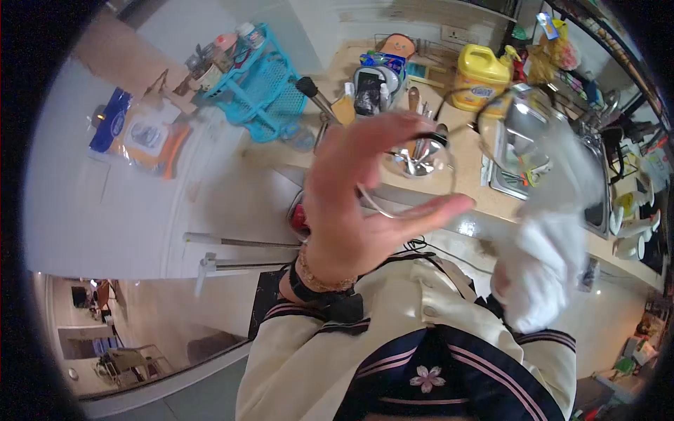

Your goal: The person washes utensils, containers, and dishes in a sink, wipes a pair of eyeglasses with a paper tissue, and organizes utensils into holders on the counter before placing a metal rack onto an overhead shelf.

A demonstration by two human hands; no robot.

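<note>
Black-rimmed glasses [437, 165] between parted hands [340, 210]

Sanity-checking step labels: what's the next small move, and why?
Probably bring the white cloth onto the nearer lens of the eyeglasses: the left hand holds them up around that lens, and the cloth, off to the right, doesn't cover it.

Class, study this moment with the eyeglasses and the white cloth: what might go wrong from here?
The left hand alone appears to hold the eyeglasses, so they could slip and fall. The bunched white cloth, raised to one side of them, might snag them if the two come together.
</note>
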